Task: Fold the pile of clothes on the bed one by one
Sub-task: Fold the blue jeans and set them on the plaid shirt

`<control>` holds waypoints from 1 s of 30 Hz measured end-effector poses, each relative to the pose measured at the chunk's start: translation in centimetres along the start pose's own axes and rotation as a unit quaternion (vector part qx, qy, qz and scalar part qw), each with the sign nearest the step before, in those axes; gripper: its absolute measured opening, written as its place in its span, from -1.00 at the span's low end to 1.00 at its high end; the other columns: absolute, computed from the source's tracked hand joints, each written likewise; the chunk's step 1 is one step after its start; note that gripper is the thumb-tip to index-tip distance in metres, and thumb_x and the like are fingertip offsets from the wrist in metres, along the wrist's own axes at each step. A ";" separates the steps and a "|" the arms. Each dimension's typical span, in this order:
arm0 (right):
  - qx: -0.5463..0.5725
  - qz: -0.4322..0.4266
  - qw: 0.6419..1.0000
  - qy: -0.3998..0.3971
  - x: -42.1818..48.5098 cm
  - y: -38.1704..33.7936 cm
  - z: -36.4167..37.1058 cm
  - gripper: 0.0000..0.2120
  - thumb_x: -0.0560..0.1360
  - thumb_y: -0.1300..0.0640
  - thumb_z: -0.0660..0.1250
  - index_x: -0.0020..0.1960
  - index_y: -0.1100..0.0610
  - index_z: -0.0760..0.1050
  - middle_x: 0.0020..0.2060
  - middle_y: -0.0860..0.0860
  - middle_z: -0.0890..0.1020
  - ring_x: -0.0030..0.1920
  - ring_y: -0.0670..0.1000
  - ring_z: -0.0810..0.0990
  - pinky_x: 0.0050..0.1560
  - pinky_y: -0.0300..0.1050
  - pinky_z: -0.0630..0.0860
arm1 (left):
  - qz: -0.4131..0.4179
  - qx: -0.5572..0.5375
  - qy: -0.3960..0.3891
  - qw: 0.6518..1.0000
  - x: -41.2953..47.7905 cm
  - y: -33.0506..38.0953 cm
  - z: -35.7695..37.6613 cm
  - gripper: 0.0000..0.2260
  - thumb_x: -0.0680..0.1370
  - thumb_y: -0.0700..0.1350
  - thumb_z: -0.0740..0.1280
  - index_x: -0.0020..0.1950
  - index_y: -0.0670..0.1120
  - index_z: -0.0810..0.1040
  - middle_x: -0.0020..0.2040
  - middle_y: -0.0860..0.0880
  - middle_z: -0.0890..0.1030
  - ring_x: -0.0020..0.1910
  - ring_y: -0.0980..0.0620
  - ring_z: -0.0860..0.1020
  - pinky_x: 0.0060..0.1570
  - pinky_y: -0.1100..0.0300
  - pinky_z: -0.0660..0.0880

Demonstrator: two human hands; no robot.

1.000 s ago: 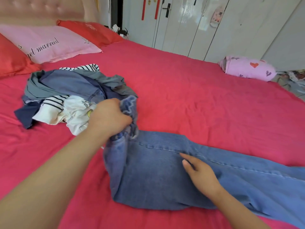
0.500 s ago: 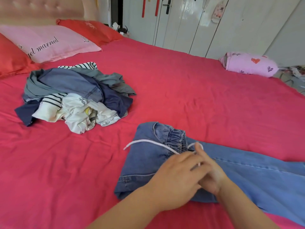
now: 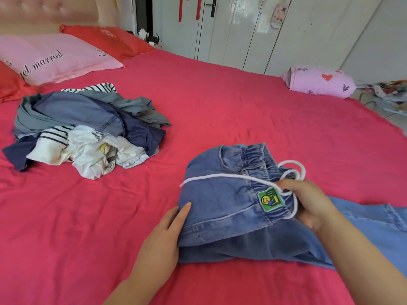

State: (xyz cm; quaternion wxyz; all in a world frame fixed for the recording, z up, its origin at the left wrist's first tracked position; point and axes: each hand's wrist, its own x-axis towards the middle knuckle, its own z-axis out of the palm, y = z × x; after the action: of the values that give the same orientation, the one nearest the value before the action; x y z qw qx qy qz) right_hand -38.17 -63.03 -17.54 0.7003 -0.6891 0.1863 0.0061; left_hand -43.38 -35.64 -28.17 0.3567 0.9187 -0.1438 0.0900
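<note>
Blue jeans (image 3: 222,201) with an elastic waistband, a white drawstring (image 3: 222,176) and a green smiley patch (image 3: 270,199) lie folded lengthwise on the red bed (image 3: 220,111), legs running off to the right. My left hand (image 3: 164,234) lies flat with straight fingers against the jeans' left edge. My right hand (image 3: 312,205) grips the waistband and the drawstring loop at the jeans' right side. A pile of clothes (image 3: 81,128) in grey, navy, denim, striped and white fabric sits to the far left.
Pink (image 3: 50,56) and red pillows (image 3: 105,39) lie at the headboard. A small pink heart-print cushion (image 3: 319,81) rests at the bed's far right edge. White wardrobe doors (image 3: 275,29) stand behind the bed.
My left hand let go of the bunched waistband, crossed over to my right hand, then drew back to the jeans' left edge. The waistband now lies folded over with the patch showing.
</note>
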 end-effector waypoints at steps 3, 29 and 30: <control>-0.049 0.059 0.997 0.030 0.0 5.0 -1.6 -0.96 0.33 0.40 0.30 -0.29 0.32 0.50 -0.51 0.15 0.58 -0.51 0.06 0.58 -0.39 -0.12 0.53 | -0.023 0.031 -0.038 0.999 -0.4 -0.5 0.9 -0.21 0.42 -0.35 0.16 0.44 0.19 -0.18 0.53 0.04 0.06 0.46 0.05 0.22 0.32 0.24 0.27; -0.263 -0.087 0.960 0.047 -2.1 8.3 5.0 -0.82 0.44 0.03 0.39 -0.16 0.02 0.40 -0.25 -0.14 0.55 -0.19 -0.12 0.54 -0.23 -0.37 0.38 | -0.199 -0.148 0.039 0.968 9.5 -1.2 -5.7 -0.55 0.47 -0.30 0.36 0.35 -0.12 0.43 0.15 -0.06 0.55 0.12 0.00 0.48 0.04 0.24 0.29; -0.288 -0.085 0.953 0.027 -2.2 8.8 6.0 -0.83 0.44 -0.01 0.38 -0.11 0.03 0.42 -0.21 -0.10 0.57 -0.16 -0.11 0.55 -0.24 -0.39 0.36 | -0.212 -0.107 0.012 0.971 9.0 -2.3 -6.3 -0.54 0.48 -0.28 0.35 0.37 -0.13 0.40 0.22 -0.11 0.53 0.20 -0.07 0.47 0.09 0.20 0.30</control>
State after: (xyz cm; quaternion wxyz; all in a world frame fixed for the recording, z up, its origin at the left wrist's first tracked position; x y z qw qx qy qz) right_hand -41.08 -56.27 -25.51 0.4645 -0.8748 0.1367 -0.0185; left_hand -34.52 -31.57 -22.64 0.4655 0.8837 0.0495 0.0072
